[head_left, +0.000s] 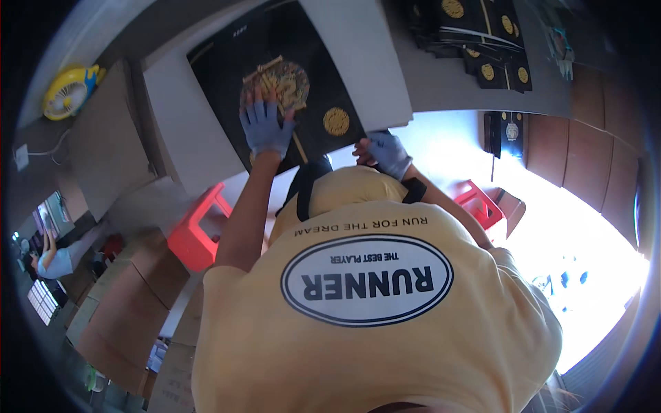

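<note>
A large black printed sheet (313, 82) with gold round ornaments lies on a grey table (186, 131). My left hand (266, 129), in a pale blue glove, rests flat on the sheet with its fingers spread over the biggest gold ornament (286, 79). A smaller gold disc (336, 121) sits just right of that hand. My right hand (387, 153), also gloved, pinches the sheet's near right corner at the table's edge. My yellow shirt fills the lower half of the view.
A stack of black sheets with gold emblems (482, 41) lies at the table's far right. Red plastic stools (196, 234) (478, 203) stand below the table on both sides. Cardboard boxes (131, 303) pile up at the left. A yellow fan (69, 89) and another person (51, 258) are far left.
</note>
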A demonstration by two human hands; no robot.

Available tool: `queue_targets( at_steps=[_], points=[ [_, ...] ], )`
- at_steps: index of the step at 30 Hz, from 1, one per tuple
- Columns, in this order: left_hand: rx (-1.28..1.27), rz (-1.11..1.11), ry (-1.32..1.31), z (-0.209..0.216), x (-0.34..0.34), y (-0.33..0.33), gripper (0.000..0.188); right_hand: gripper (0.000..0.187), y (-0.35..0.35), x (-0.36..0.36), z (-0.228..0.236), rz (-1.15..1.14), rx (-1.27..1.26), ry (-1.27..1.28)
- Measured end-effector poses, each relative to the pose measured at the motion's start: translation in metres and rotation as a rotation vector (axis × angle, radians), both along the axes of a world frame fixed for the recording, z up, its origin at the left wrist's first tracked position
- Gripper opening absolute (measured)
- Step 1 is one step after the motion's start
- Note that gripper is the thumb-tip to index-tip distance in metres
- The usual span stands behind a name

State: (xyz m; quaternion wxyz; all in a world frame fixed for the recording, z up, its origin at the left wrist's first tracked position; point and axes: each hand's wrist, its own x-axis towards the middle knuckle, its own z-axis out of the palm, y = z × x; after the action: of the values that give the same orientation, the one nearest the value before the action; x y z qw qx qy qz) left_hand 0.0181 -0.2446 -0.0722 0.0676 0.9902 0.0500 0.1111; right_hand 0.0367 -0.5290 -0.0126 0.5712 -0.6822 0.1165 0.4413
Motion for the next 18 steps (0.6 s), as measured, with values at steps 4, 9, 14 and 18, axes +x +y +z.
queue_targets(
  at_steps=[4,9,14,18],
  points=[
    [-0.165,0.081,-0.007,0.009,0.023,-0.046,0.065,0.015,-0.027,0.039,0.058,0.05,0.067,-0.606],
    [-0.412,-0.08,-0.297,0.041,0.167,-0.167,0.07,0.011,-0.144,0.153,0.093,-0.038,0.178,-1.263],
    [-0.105,-0.174,-0.141,0.056,0.345,-0.288,0.07,0.026,-0.264,0.269,0.047,-0.508,0.108,-0.628],
    [0.275,-0.156,0.094,0.026,0.399,-0.329,0.07,0.03,-0.296,0.318,-0.026,-0.624,0.027,-0.358]
  ],
)
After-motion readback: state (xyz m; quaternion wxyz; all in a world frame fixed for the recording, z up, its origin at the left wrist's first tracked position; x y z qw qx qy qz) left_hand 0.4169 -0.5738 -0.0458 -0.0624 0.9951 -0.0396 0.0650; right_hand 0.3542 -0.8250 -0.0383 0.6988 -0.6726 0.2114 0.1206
